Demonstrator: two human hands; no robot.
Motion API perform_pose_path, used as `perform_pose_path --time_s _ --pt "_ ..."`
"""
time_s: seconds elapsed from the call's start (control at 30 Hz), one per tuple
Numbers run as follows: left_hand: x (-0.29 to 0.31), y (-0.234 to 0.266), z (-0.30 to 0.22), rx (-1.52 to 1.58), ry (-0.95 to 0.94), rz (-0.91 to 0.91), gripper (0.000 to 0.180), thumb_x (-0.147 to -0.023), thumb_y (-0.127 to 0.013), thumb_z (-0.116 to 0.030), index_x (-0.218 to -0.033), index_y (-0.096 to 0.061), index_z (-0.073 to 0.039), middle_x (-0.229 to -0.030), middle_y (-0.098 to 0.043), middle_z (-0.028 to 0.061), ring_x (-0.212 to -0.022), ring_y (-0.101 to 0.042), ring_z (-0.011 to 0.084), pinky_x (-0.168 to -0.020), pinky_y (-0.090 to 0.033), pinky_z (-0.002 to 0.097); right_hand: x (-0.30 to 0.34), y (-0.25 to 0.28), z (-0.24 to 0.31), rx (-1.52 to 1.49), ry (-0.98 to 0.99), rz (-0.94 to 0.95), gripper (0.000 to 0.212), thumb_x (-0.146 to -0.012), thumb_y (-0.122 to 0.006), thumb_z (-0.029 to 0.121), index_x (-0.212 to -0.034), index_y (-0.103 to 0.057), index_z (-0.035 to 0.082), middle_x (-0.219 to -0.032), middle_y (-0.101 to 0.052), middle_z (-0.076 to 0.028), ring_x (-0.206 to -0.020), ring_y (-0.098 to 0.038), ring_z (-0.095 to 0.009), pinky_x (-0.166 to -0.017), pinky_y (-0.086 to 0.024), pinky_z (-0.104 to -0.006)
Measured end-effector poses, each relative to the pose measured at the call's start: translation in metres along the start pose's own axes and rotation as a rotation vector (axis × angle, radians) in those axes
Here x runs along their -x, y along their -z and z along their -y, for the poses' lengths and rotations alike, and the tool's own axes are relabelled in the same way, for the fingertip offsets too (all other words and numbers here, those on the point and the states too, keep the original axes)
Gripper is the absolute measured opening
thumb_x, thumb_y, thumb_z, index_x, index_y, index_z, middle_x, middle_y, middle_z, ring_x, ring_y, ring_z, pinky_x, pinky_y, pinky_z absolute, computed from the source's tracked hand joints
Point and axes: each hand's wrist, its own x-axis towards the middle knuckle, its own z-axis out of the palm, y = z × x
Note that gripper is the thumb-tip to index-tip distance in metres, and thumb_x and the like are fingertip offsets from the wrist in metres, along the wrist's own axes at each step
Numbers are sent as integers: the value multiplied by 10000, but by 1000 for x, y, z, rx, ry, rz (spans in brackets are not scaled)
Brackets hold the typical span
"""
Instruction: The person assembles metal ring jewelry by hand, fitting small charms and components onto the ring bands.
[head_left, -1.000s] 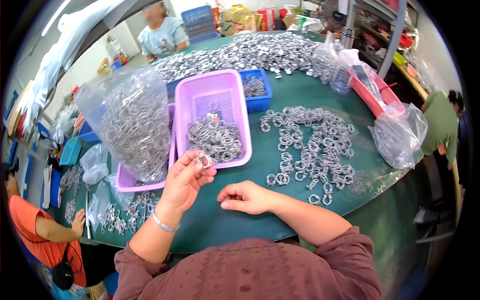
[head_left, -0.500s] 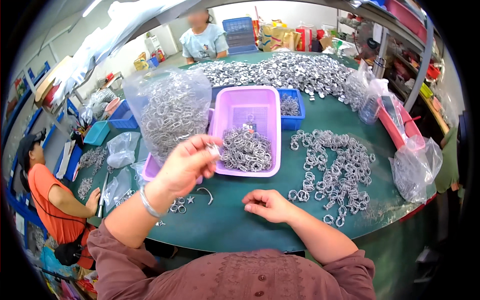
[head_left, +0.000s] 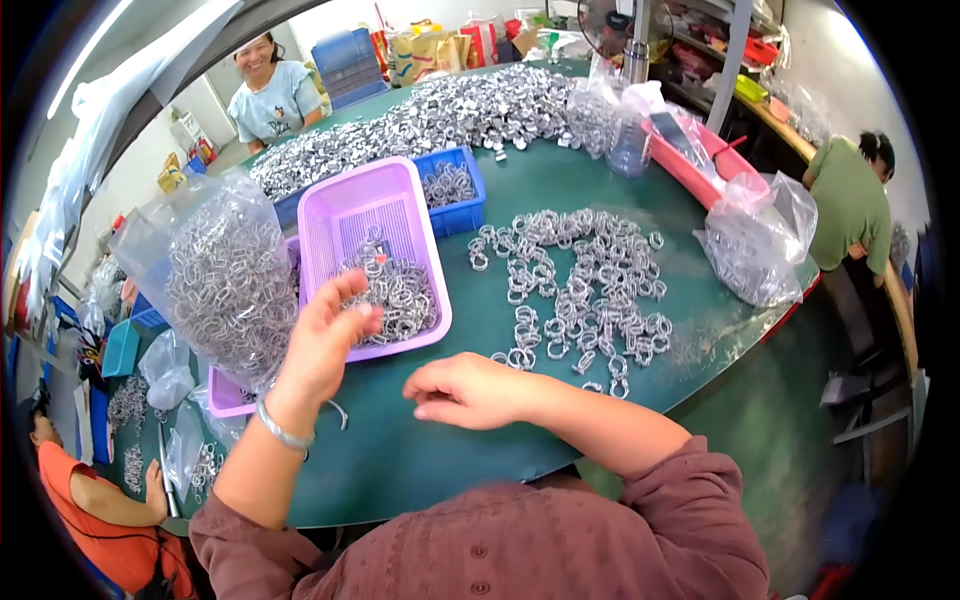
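Rings [head_left: 402,308] of grey metal heap the near end of the purple basket [head_left: 325,212]; from my remote seat I see the left hand [head_left: 322,338] at its near left corner, fingers and thumb wide apart. My right hand [head_left: 468,390] hovers by the bench's [head_left: 375,480] near edge, fingers bent, thumb gap narrow. Another ring pile [head_left: 590,308] lies toward the right edge.

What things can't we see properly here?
In the head view:
Middle purple basket: front floor hidden by metal rings; part of its left side behind the left hand.
Right hand: palm hidden, facing away.
Person in orange: feet cut off by the picture's edge.
Far metal pieces: too small for details.
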Motion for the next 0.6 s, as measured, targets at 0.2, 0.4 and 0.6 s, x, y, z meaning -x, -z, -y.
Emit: perform_pose_path --time_s 0.2,0.4,0.6 --pt "48 0 32 -24 -86 28 246 -850 -518 -54 -1085 -536 19 -1028 -586 83 -793 -582 123 -702 -475 253 41 91 -12 405 -235 -95 287 -764 -634 204 -999 -600 43 -898 -632 -146 -820 -619 -284 -726 -492 -357" --pt "55 -9 69 -242 -420 40 202 -815 -534 25 -1013 -574 23 -1025 -542 89 -729 -552 111 -642 -459 223 38 161 -63 849 -524 -281 447 -709 -607 49 -1146 -526 102 -987 -589 -116 -918 -563 -293 -803 -449 -379" --pt "57 -4 78 -427 -606 32 211 -771 -580 49 -978 -592 8 -936 -573 104 -676 -540 120 -581 -445 224 2 168 -96 1145 -500 -101 614 -692 -567 -26 -1251 -457 206 -1189 -497 -89 -1124 -443 -282 -904 -377 -392"
